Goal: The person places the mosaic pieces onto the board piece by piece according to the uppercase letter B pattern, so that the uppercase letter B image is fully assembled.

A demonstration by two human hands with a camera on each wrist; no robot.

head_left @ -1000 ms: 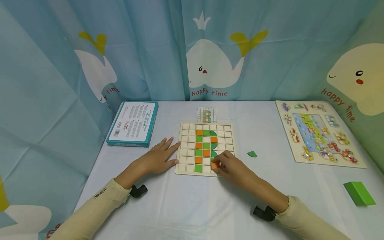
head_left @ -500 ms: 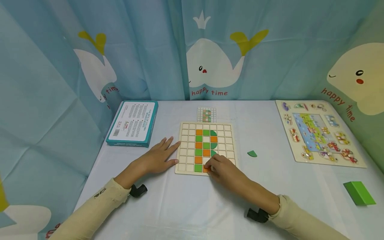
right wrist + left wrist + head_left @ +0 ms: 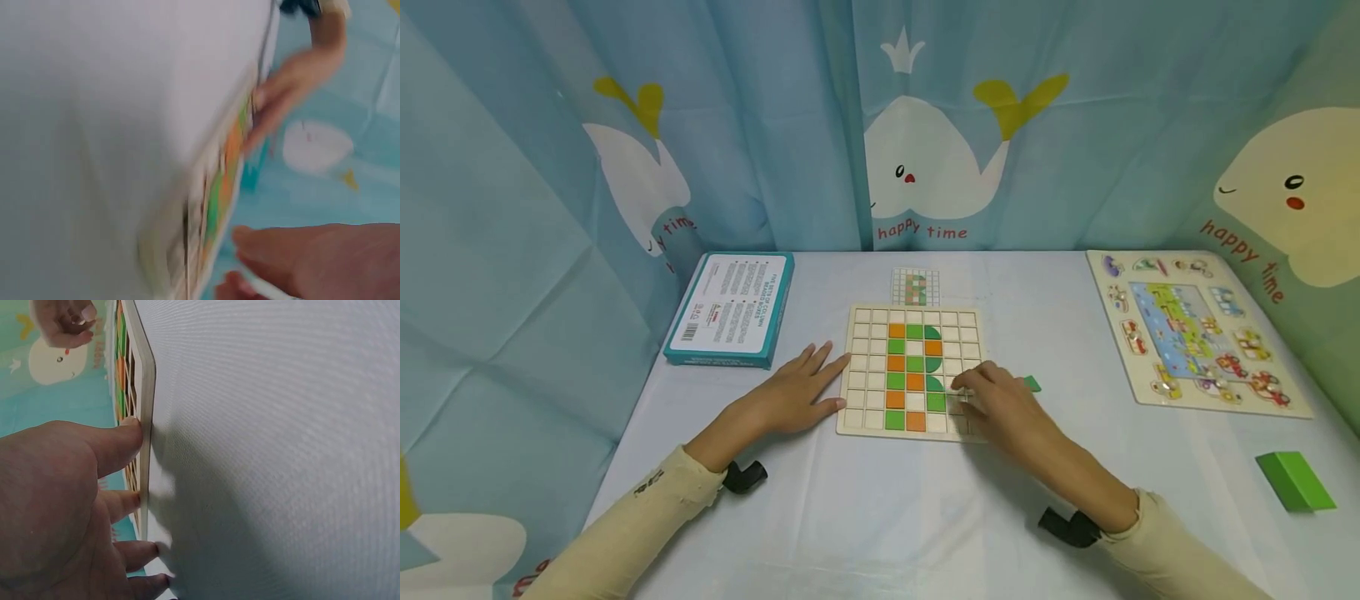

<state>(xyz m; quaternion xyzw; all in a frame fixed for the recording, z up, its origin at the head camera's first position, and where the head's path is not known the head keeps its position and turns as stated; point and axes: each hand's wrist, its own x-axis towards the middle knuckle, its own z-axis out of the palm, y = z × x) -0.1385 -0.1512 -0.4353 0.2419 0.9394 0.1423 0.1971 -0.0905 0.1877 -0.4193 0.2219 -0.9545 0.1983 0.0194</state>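
Left hand (image 3: 790, 397) lies flat, fingers straight, touching the grid board's (image 3: 863, 421) left edge; right hand (image 3: 1004, 407) hovers relaxed and empty over its right side.

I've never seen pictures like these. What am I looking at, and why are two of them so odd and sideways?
No machine here: a person works with bare hands and wears three cameras. The wide picture comes from the head; the two tilted ones come from the wrists, so the table looks sideways, and the right one is blurred. The left hand rests flat, fingers against the edge of a wooden grid board holding orange and green tiles. The right hand lies over the board's right side; whether it holds anything I cannot tell. A loose green piece lies beside it. Also on the table: a pattern card, a teal box, a picture puzzle and a green block.
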